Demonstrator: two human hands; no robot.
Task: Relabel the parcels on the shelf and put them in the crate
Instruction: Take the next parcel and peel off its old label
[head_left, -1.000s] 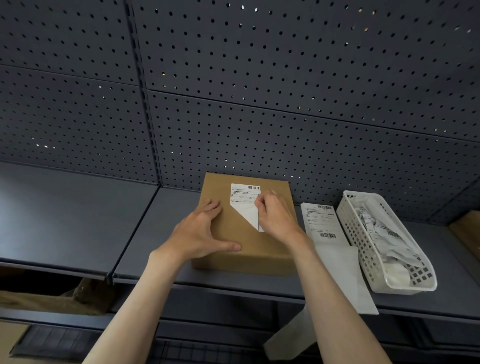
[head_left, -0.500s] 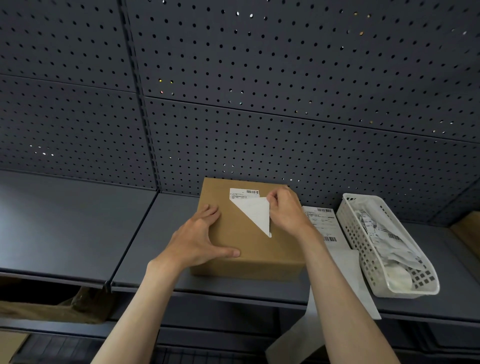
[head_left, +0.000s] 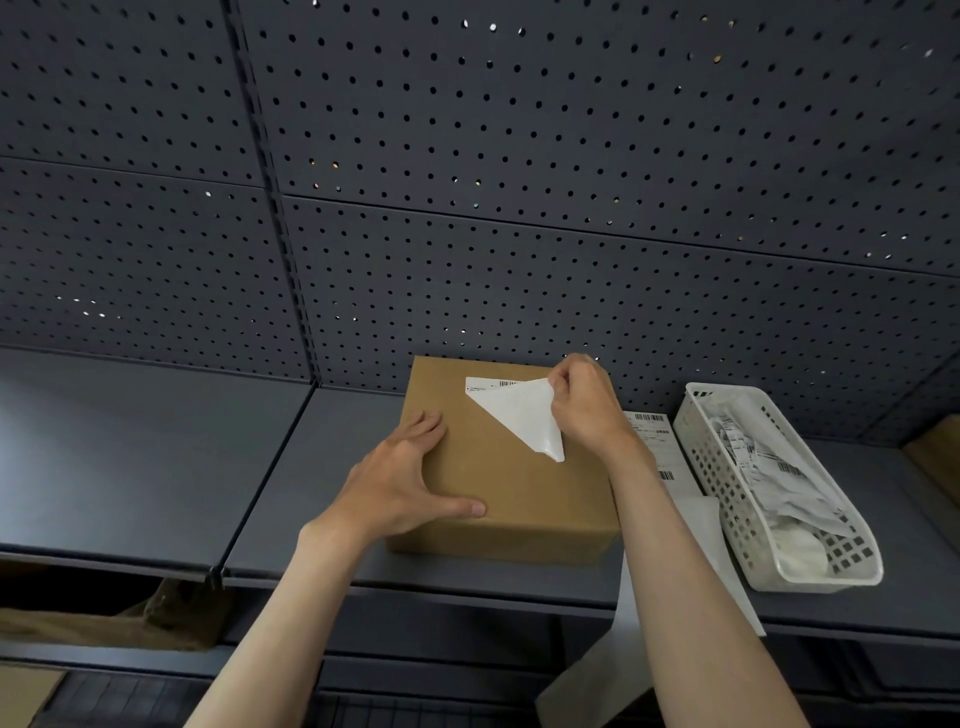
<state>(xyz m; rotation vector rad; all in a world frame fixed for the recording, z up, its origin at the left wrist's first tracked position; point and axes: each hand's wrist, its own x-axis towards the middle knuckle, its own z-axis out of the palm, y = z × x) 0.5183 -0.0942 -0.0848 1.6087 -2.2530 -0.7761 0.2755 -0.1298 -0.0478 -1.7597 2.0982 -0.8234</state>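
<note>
Item: one brown square cardboard parcel (head_left: 511, 478), lying flat on the dark grey metal shelf (head_left: 156, 457) at centre frame, against the perforated back panel. Old white paper shipping label (head_left: 514, 415), at 12 o'clock on the parcel's top face, is folded back diagonally to show its blank underside; only a strip along its far edge is seen adhered. The label's lifted corner is pinched between thumb and fingers of the right hand (head_left: 584, 405). The left hand (head_left: 405, 480) is laid flat and spread at 9 o'clock on the parcel, gripping nothing. Risks noted: the label may be torn if pulled sharply, leaving a remnant; the cardboard surface may be stripped; the parcel may be dragged if the bracing pressure is eased. A white perforated plastic basket (head_left: 727, 499) of crumpled labels stands at 3 o'clock. No crate can be identified.
</note>
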